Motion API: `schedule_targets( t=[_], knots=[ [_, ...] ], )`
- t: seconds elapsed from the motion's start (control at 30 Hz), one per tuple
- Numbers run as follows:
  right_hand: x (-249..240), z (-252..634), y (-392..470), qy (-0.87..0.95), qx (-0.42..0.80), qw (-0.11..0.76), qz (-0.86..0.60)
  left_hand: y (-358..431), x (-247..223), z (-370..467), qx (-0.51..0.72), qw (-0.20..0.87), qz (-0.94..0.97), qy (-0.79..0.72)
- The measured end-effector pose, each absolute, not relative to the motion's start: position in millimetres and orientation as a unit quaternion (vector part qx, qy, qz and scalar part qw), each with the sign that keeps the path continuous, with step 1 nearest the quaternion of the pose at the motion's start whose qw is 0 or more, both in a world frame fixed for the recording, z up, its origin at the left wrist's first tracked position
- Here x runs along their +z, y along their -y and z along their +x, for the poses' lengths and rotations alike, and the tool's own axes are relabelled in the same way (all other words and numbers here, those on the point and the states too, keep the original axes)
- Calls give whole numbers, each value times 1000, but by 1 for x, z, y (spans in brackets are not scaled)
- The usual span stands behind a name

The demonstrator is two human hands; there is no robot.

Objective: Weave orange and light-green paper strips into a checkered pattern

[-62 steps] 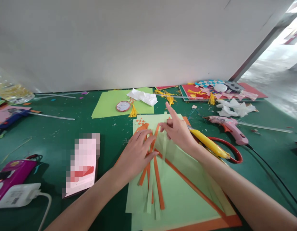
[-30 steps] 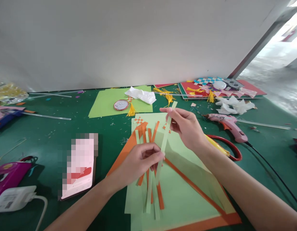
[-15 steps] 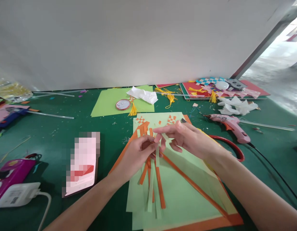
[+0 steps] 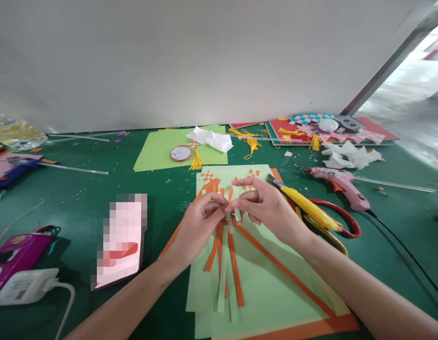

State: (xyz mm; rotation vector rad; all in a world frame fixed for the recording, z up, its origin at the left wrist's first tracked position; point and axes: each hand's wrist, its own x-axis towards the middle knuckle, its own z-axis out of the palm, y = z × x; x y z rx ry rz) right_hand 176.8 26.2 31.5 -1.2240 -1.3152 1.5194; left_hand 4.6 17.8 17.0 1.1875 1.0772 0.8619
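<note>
My left hand pinches a light green paper strip and a short orange paper strip where they cross. My right hand meets it there, thumb and fingers closed on a second light green strip, its index finger stretched out. The fingertips partly hide the crossing. Below the hands, loose green strips and orange strips lie on light green paper sheets. Small orange-and-green woven paper pieces sit at the far end of the sheets.
At right lie a yellow utility knife, red-handled scissors and a pink glue gun with a cord. A phone and a purple device are at left. Behind are a round tin, crumpled tissue and yellow tassels.
My right hand's thumb and fingers have come in to the strips beside my left fingertips. A short orange strip now stands up at the pinch. The utility knife is now uncovered.
</note>
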Motion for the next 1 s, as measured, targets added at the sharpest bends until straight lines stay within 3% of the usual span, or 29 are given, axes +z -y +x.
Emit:
schedule_targets(
  t=[0.2,0.73,1.0],
  knots=[
    [25,178,-29,515,615,368,-469,-17,17,4,396,539,541,-511],
    [19,176,-28,610,541,289,-501,-16,19,2,406,509,549,-525],
    [16,181,-31,603,597,276,-451,-13,21,5,471,515,507,-506]
  ],
)
